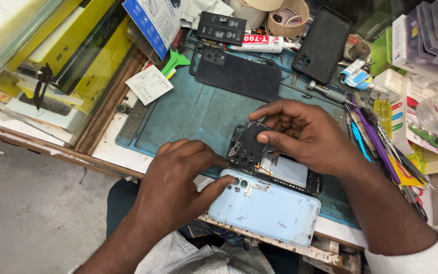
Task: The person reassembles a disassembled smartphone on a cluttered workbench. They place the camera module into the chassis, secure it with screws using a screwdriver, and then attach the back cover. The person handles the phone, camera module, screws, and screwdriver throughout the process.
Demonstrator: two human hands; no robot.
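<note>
An opened phone (285,170) with its battery and black inner cover exposed lies on the teal work mat (188,114). My right hand (305,134) rests on it, thumb pressing the black cover near the top. A pale blue back cover (267,208) lies just in front of the phone. My left hand (178,177) touches the blue cover's camera end with thumb and fingertips, fingers also reaching the phone's edge.
A black phone back (239,73) and a black case (323,45) lie at the mat's far side, with a glue tube (259,43) and tape roll (287,18). Tweezers and pry tools (376,142) crowd the right. Yellow boxes (77,45) fill the left.
</note>
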